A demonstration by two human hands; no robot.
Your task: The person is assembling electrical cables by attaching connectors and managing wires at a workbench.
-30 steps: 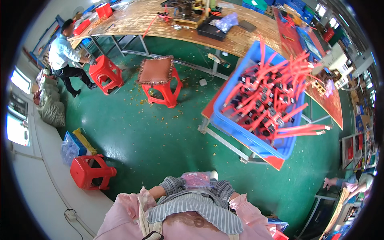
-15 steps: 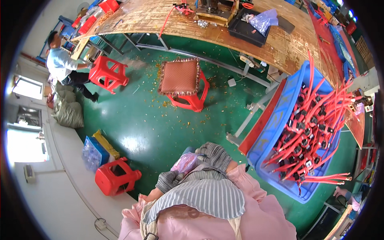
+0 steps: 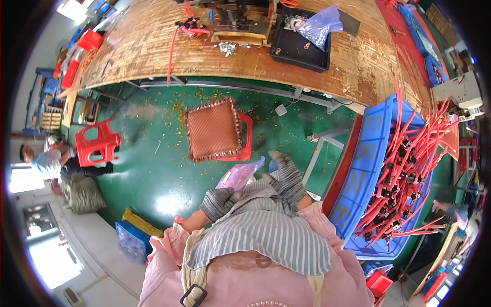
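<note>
My left hand [image 3: 217,203], in a grey knitted glove, is curled at the lower edge of a thin pinkish-purple plastic bag [image 3: 239,174]. The bag stands out ahead of my lap, with its upper end raised. What lies inside it is too unclear to name. To the right, my right hand [image 3: 286,179], in a matching striped grey glove, is apart from the bag. Its fingers stretch forward and its thumb stands off to the side. Below both hands is my grey-and-white striped apron [image 3: 261,238].
A red stool with a brown fringed cushion [image 3: 214,130] stands ahead. At right, a blue crate [image 3: 363,169] holds many red cables with black parts. Beyond is a wooden workbench [image 3: 138,61] with a black tray [image 3: 302,53]. At far left a person [image 3: 48,161] holds a red stool [image 3: 97,143].
My view has shifted, lifting toward the bench. The bag has moved forward from between my hands, and my right hand has opened away from it. The person at left has bent lower.
</note>
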